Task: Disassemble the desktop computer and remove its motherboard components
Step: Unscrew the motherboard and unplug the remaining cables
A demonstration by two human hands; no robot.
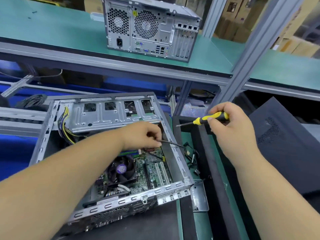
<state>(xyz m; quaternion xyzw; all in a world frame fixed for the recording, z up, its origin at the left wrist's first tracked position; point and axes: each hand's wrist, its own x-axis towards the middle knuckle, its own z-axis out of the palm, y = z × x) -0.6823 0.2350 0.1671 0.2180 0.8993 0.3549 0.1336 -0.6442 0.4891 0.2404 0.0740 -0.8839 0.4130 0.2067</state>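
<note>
Open desktop case (pixel 110 153) lay on its side on the green bench mat (pixel 200 222), side panel off, motherboard (pixel 152 172) still seated in the bottom. Left hand (pixel 145 134) reached inside, fingers pinched on a thin black cable (pixel 171 144) that ran up over the case's right wall and out to loose connectors beside it. Right hand (pixel 230 122) hovered well clear to the right of the case, curled round a yellow-and-black screwdriver (pixel 207 118), tip pointing left, touching nothing.

Step in hand, by the look of it: freeing the wiring before the board could come out. CPU cooler fan (pixel 122 168), memory sticks (pixel 131 152) and white expansion slots (pixel 161 172) all still in place; yellow and black power leads (pixel 65 125) still hanging at the far left corner. Next move probably called for drawing the cable clear of the wall without snagging, then bringing the screwdriver in for cooler or board screws.

Hard to tell whether the cable's inner end was still plugged: hidden under the left hand. Left part of the board covered by the forearm. Screw heads too small to make out. Second, closed tower (pixel 150 26) upright on the shelf above, untouched.
</note>
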